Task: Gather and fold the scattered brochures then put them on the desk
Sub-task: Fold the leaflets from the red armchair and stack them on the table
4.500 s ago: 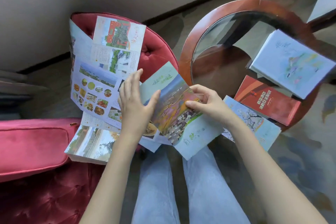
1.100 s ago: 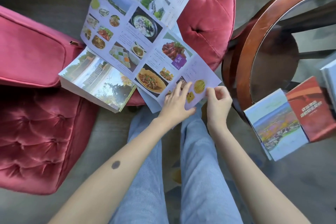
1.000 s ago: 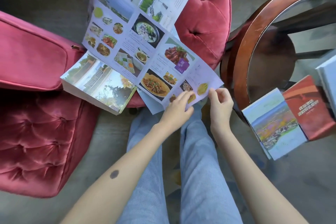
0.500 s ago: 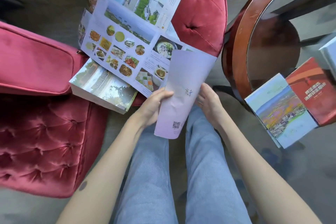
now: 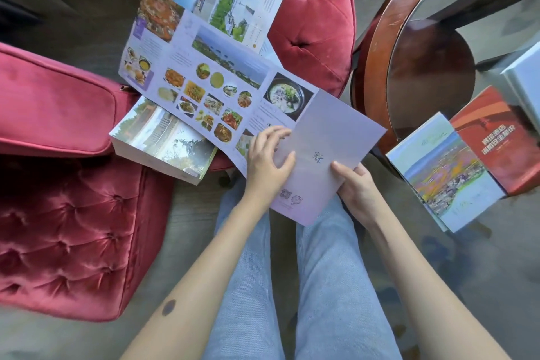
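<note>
One large food brochure (image 5: 204, 73) lay unfolded over the red stool (image 5: 315, 23) in the upper middle, its lower-right panel (image 5: 330, 137) turned pale back up. The left grip (image 5: 267, 161) pinched that panel's left edge, the right grip (image 5: 358, 187) held its lower right, thumb on top, beside the bench (image 5: 377, 47) at right.

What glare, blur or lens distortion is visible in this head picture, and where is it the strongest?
Head view: daylight glare on the table glass and the glossy book cover. Head view: the wide lens bows the sofa and the table rim toward the edges. Head view: the folded brochure at centre is sharp, its small print illegible.
</note>
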`<state>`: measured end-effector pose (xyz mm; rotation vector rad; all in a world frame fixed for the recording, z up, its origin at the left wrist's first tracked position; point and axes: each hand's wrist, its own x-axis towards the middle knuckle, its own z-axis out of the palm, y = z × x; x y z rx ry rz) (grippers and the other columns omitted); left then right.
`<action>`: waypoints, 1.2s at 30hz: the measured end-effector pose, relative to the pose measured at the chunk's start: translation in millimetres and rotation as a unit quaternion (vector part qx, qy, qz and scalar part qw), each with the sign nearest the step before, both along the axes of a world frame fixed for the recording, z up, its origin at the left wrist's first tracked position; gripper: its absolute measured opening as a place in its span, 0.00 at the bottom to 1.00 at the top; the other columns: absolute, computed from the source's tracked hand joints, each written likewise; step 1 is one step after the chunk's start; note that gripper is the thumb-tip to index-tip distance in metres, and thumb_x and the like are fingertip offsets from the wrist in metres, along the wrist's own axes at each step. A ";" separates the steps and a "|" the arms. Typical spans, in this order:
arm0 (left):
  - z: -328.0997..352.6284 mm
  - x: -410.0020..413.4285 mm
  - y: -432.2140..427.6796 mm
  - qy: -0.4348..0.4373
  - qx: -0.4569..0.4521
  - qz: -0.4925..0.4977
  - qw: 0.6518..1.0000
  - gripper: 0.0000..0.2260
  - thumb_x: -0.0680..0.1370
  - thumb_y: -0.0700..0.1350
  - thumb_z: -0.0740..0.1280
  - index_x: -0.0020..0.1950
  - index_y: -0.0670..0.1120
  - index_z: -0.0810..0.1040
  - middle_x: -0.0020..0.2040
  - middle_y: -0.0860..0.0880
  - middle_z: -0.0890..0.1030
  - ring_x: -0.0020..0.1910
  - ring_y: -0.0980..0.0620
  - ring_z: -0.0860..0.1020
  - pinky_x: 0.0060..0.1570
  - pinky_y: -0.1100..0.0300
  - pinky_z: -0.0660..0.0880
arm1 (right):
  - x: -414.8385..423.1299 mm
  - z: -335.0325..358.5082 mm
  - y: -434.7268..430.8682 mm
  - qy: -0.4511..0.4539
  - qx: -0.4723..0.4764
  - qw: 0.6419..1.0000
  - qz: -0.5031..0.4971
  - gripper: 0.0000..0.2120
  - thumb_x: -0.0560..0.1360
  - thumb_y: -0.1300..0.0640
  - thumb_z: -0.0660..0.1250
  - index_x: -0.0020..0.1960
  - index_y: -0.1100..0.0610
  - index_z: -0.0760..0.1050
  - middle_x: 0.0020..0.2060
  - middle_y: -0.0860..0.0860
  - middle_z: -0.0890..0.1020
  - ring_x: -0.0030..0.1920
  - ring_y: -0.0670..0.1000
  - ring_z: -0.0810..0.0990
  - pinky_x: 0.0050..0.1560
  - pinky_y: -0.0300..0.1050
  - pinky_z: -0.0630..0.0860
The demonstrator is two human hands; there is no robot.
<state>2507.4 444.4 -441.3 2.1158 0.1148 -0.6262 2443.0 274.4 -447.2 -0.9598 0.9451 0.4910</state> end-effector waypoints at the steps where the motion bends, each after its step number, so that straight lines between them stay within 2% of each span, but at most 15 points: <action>1: -1.6 -0.3 -0.2 0.009 -0.003 0.005 1.000 0.22 0.74 0.44 0.69 0.67 0.48 0.70 0.68 0.48 0.69 0.68 0.52 0.64 0.70 0.50 0.62 | -1.7 1.6 -2.7 -0.005 0.002 1.000 0.000 0.21 0.75 0.62 0.62 0.66 0.66 0.68 0.64 0.63 0.74 0.62 0.59 0.74 0.71 0.60 0.64; 4: -5.0 2.1 0.0 0.134 -0.054 0.043 0.989 0.38 0.71 0.54 0.72 0.75 0.54 0.56 0.76 0.51 0.58 0.75 0.54 0.56 0.73 0.54 0.56 | 1.3 5.4 -6.5 -0.032 0.013 0.999 0.009 0.21 0.74 0.62 0.62 0.66 0.66 0.68 0.63 0.63 0.75 0.62 0.60 0.74 0.69 0.58 0.66; 6: -5.1 3.8 2.6 0.206 -0.112 0.064 0.970 0.40 0.70 0.54 0.73 0.75 0.56 0.53 0.76 0.52 0.60 0.74 0.58 0.59 0.70 0.57 0.61 | 7.9 6.2 -6.6 -0.048 0.015 0.998 0.031 0.21 0.73 0.61 0.62 0.65 0.65 0.68 0.62 0.63 0.75 0.61 0.59 0.75 0.67 0.56 0.69; 9: -5.4 7.2 10.6 0.215 -0.138 0.051 0.966 0.24 0.74 0.50 0.70 0.68 0.54 0.68 0.62 0.57 0.77 0.62 0.59 0.75 0.55 0.67 0.74 | 20.2 4.6 -4.0 -0.063 0.000 0.995 0.076 0.20 0.72 0.60 0.65 0.63 0.63 0.71 0.60 0.60 0.78 0.60 0.57 0.78 0.62 0.51 0.74; 11: -4.8 9.1 14.5 0.193 -0.127 0.062 0.971 0.14 0.76 0.46 0.69 0.60 0.52 0.73 0.55 0.55 0.80 0.57 0.55 0.79 0.51 0.66 0.76 | 26.7 1.1 -1.2 -0.067 -0.021 0.993 0.096 0.16 0.73 0.61 0.67 0.60 0.60 0.73 0.58 0.56 0.80 0.58 0.53 0.80 0.59 0.46 0.76; 14: -4.3 10.8 15.6 0.163 -0.116 0.100 0.975 0.11 0.77 0.41 0.67 0.59 0.46 0.75 0.55 0.47 0.81 0.53 0.53 0.80 0.53 0.60 0.77 | 33.0 -8.2 9.1 -0.064 -0.128 0.982 0.121 0.16 0.74 0.62 0.68 0.60 0.57 0.72 0.55 0.51 0.81 0.51 0.46 0.81 0.52 0.39 0.77; 17: -5.3 13.9 15.6 0.157 -0.118 0.132 0.972 0.09 0.77 0.38 0.66 0.57 0.43 0.76 0.52 0.47 0.81 0.48 0.54 0.80 0.46 0.67 0.78 | 33.0 -21.5 17.5 -0.042 -0.218 0.969 0.107 0.25 0.72 0.57 0.72 0.64 0.51 0.65 0.62 0.52 0.73 0.57 0.48 0.76 0.56 0.41 0.73; 20: -5.7 19.2 19.2 0.208 -0.171 0.164 0.949 0.07 0.77 0.37 0.65 0.55 0.43 0.76 0.52 0.46 0.81 0.45 0.55 0.80 0.45 0.65 0.78 | 33.2 -30.9 18.2 -0.007 -0.133 0.988 0.075 0.32 0.72 0.53 0.72 0.71 0.54 0.60 0.68 0.51 0.70 0.66 0.48 0.72 0.65 0.45 0.70; 23: -7.6 23.2 27.5 0.254 -0.202 0.144 0.935 0.07 0.78 0.38 0.65 0.54 0.47 0.76 0.52 0.47 0.82 0.46 0.55 0.82 0.45 0.64 0.79 | 34.6 -33.5 17.3 -0.025 -0.042 0.997 0.067 0.28 0.71 0.53 0.70 0.69 0.55 0.66 0.62 0.50 0.79 0.61 0.48 0.78 0.56 0.42 0.75; 25: -10.4 25.4 30.4 0.248 -0.154 0.106 0.951 0.08 0.77 0.40 0.66 0.55 0.47 0.76 0.54 0.47 0.81 0.52 0.50 0.81 0.48 0.61 0.79 | 37.4 -31.9 17.2 -0.050 -0.019 0.996 0.071 0.23 0.71 0.54 0.70 0.65 0.54 0.71 0.58 0.49 0.82 0.57 0.48 0.80 0.50 0.38 0.77; 27: -15.6 26.1 31.5 0.181 -0.052 0.030 0.982 0.13 0.76 0.41 0.67 0.60 0.46 0.73 0.59 0.46 0.76 0.60 0.47 0.75 0.56 0.57 0.74 | 38.9 -30.3 16.3 -0.063 -0.016 0.996 0.055 0.20 0.70 0.57 0.70 0.61 0.53 0.74 0.55 0.50 0.83 0.55 0.49 0.81 0.48 0.38 0.77; 29: -18.0 26.3 33.5 0.088 0.030 -0.026 0.995 0.23 0.74 0.43 0.70 0.67 0.46 0.68 0.67 0.46 0.68 0.68 0.49 0.66 0.66 0.56 0.64 | 40.8 -27.6 15.4 -0.074 -0.046 0.995 0.055 0.16 0.70 0.59 0.70 0.58 0.53 0.76 0.52 0.50 0.84 0.53 0.49 0.81 0.49 0.40 0.77; 32: -12.7 32.3 39.3 0.043 0.027 0.013 0.999 0.39 0.70 0.46 0.74 0.75 0.49 0.56 0.74 0.47 0.58 0.74 0.51 0.56 0.71 0.53 0.56 | 41.1 -20.4 14.1 -0.096 -0.101 0.986 0.087 0.12 0.73 0.65 0.68 0.53 0.52 0.78 0.46 0.45 0.85 0.49 0.45 0.82 0.49 0.40 0.76; 34: -7.1 39.6 44.5 0.040 0.006 0.041 0.998 0.46 0.68 0.48 0.76 0.77 0.50 0.49 0.76 0.49 0.54 0.76 0.51 0.53 0.73 0.48 0.55 | 42.1 -12.7 11.8 -0.120 -0.124 0.979 0.106 0.14 0.74 0.67 0.67 0.53 0.51 0.78 0.45 0.42 0.85 0.48 0.42 0.82 0.48 0.36 0.77; 36: 0.1 47.3 49.1 0.022 -0.025 0.048 0.998 0.51 0.66 0.50 0.77 0.77 0.50 0.45 0.77 0.52 0.51 0.76 0.55 0.51 0.74 0.49 0.56 | 43.6 -3.5 9.8 -0.149 -0.138 0.972 0.121 0.15 0.74 0.67 0.66 0.53 0.50 0.78 0.45 0.40 0.85 0.49 0.40 0.82 0.49 0.34 0.76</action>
